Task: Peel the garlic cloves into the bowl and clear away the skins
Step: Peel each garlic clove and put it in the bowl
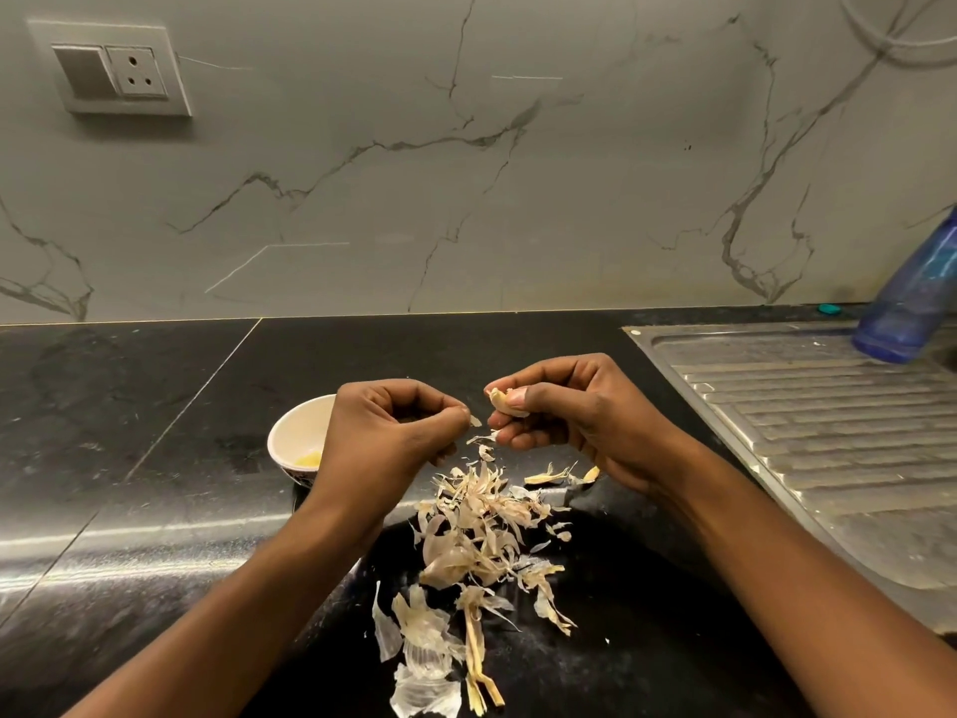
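While working above the black tabletop [155,406] rather than over the bowl [290,432], so as to land loose skins [481,536] in one heap directly below. Right hand [569,412] curled round a partly peeled garlic clove [506,401], pinched at thumb and fingertips, probably for easy turning. Left hand [383,432] closed in a pinch on a torn flake [475,421], just beside the clove. Bowl close behind the left wrist, likely for a short drop; something pale yellow inside.

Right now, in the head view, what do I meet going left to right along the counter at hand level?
bowl → left hand → skin scrap that it pinches → garlic clove → right hand holding it → sink drainboard → blue bottle
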Demonstrator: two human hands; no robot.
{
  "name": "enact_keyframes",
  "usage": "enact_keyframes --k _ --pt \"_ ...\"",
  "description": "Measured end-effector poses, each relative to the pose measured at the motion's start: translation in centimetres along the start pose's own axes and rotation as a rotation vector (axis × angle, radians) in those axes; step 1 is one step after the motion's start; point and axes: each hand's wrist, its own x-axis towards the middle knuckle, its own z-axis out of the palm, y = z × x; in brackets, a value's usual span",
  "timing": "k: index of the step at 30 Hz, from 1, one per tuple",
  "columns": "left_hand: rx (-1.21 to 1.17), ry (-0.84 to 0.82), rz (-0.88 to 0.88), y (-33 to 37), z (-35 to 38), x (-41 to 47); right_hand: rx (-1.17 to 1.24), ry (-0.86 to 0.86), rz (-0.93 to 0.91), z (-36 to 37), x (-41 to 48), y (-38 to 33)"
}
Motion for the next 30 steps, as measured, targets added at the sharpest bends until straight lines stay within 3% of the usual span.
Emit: enact_keyframes --k 7,10,17,30 --pt "-0.004 -0.068 -0.025 0.3 0.2 -0.2 -0.205 0.017 -0.059 0.0 0.2 0.5" --pt "0.102 -0.079 0.023 0.2 0.3 -0.2 -0.275 0.026 -0.067 0.1 0.1 0.4" --pt "0.340 -0.031 0.189 0.0 0.5 -0.6 -0.376 0.036 -0.137 1.0 0.0 0.9" --pt "0.355 0.093 0.273 0.2 0.6 -0.9 -0.468 0.084 -0.268 1.9 -0.1 1.3"
